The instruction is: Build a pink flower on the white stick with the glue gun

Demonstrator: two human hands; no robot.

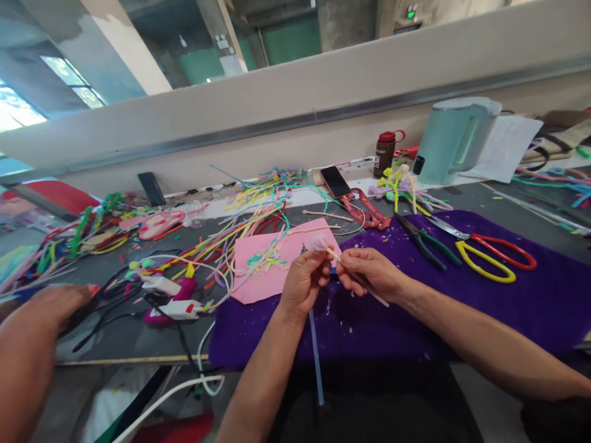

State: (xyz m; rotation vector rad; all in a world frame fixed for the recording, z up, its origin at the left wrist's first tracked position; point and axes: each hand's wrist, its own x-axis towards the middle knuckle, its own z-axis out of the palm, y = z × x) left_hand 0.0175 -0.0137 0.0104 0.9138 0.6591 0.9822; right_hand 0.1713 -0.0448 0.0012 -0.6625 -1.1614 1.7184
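My left hand (307, 280) pinches a small pale pink fluffy ball (318, 241) at the top of a cream stem (333, 253). The fingers of my right hand (369, 269) close on that stem just to the right of the ball, and its lower end sticks out below the palm. Both hands are close together above a purple cloth (378, 326). Behind my left hand lies a pink sheet (258, 277) with green and yellow clippings (268, 258). A translucent glue stick (317, 369) points down below my left wrist.
Pliers (427, 241) and red-and-yellow scissors (484, 243) lie right on the cloth. Behind are a phone (335, 181), a bottle (385, 154) and a teal kettle (455, 144). Cables (203, 351) and pipe cleaners (217, 237) spread left, near another person's hand (60, 301).
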